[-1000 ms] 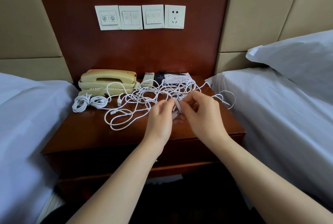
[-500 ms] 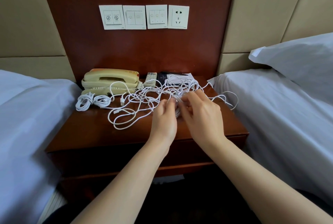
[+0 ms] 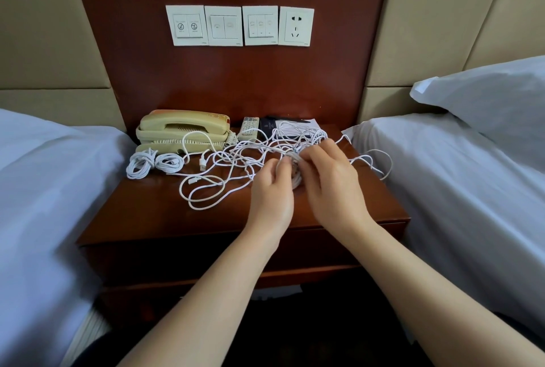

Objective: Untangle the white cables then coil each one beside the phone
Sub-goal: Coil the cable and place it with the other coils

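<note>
Left hand (image 3: 272,192) and right hand (image 3: 330,186) both pinch a small cable bundle (image 3: 295,173) right of the phone (image 3: 182,130). Loose tangle (image 3: 236,157) trails phone-ward, nearer the left hand. Two finished coils (image 3: 153,161) sit beside the phone.

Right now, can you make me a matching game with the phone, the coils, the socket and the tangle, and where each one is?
Things:
1 phone
2 coils
3 socket
4 tangle

Places:
A on the wall
B mid-nightstand, pinched by the left hand and right hand
C back left of the nightstand
D just in front of the phone

Pairs: 1-C, 2-D, 3-A, 4-B
</note>
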